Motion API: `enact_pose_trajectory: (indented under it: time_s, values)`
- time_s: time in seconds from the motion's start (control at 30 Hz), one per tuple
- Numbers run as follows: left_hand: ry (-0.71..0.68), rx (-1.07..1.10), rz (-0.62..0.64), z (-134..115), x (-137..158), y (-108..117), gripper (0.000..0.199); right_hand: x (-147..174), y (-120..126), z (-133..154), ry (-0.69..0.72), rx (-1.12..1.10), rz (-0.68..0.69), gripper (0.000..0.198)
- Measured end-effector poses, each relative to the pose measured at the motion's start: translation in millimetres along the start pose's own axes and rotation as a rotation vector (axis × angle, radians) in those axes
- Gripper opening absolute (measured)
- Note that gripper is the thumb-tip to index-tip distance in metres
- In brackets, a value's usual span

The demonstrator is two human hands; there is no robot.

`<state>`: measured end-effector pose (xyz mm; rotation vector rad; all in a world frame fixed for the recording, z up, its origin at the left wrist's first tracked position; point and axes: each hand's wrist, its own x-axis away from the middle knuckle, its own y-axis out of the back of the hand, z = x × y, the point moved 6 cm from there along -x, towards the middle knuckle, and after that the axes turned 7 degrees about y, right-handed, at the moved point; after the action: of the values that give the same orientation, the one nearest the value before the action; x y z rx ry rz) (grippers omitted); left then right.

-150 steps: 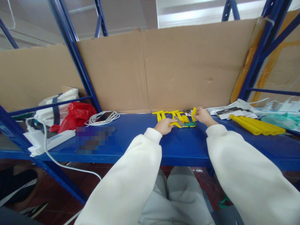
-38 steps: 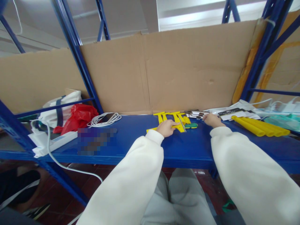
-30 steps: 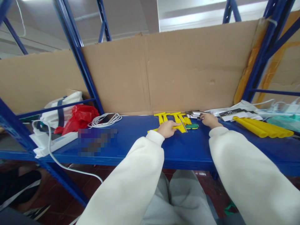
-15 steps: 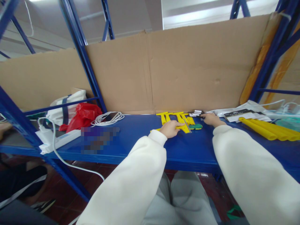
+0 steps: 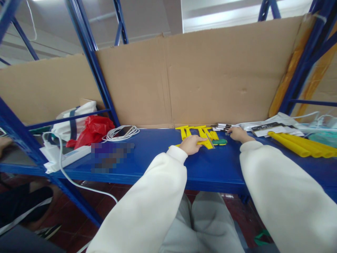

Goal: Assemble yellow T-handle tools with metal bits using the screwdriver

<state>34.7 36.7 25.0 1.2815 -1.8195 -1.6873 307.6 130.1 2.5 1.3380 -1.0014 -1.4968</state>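
My left hand [image 5: 190, 144] is closed around the handle of a yellow scraper [image 5: 207, 143], whose thin metal blade points to the right. Just beyond the blade lies a screwdriver with a green handle [image 5: 219, 142]. My right hand [image 5: 237, 134] is closed at the far side of the shelf, its fingertips pinched by a few small black-and-white pieces [image 5: 223, 127]. A tiny dark bit shows at those fingertips, too small to name. Several yellow scraper bodies [image 5: 200, 130] lie in a row between the hands, near the cardboard.
Yellow tubes [image 5: 302, 144] and a black-and-white packet [image 5: 273, 129] lie at the right. On the left are a coiled white cable [image 5: 122, 133], a red plastic bag [image 5: 94, 130] and a power strip [image 5: 71, 158]. A cardboard panel [image 5: 210, 77] walls the back. Another person's hand shows far left.
My right hand has shifted very slightly to the right, showing more of the black-and-white pieces. The left hand and the scraper stay in place.
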Motion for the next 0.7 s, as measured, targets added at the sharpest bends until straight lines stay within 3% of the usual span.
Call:
enact_pose_trajectory:
  time_s: [0.3, 0.7]
  values:
    - [0.015, 0.012, -0.008, 4, -1, -2, 0.041, 27, 19, 24, 0.039, 0.126, 0.044, 0.04]
    - [0.044, 0.038, 0.01, 2, 1, 2, 0.042, 25, 16, 27, 0.032, 0.156, 0.062, 0.032]
